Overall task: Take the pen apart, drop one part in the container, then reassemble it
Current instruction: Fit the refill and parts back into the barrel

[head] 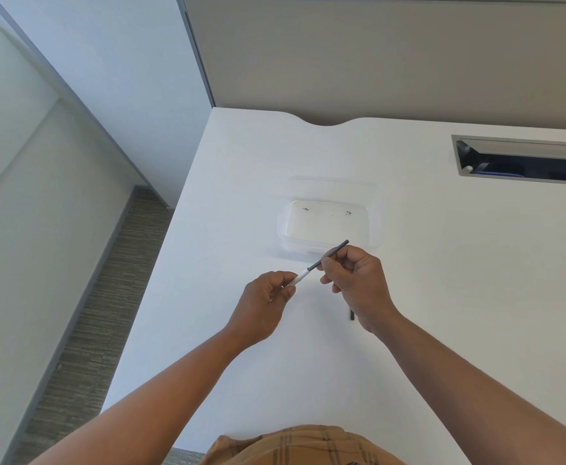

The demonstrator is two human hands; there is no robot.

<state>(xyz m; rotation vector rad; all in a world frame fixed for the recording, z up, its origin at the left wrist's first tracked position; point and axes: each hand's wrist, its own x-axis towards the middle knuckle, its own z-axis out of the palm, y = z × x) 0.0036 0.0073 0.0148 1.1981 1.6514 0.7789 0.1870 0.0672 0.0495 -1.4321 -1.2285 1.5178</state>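
Note:
I hold a pen (315, 266) slanted above the white desk, just in front of the container. My left hand (268, 297) pinches its white lower section. My right hand (355, 280) grips the dark grey upper section, whose end sticks out past my fingers toward the container. The clear plastic container (285, 226) lies on the desk beyond my hands; only small dark specks show on its bottom. A short dark pen part (352, 315) lies on the desk, mostly hidden under my right wrist.
The white desk (442, 280) has its left edge close to the container, with carpeted floor below. A recessed cable tray (523, 159) sits at the back right. A grey partition (375, 62) stands behind the desk.

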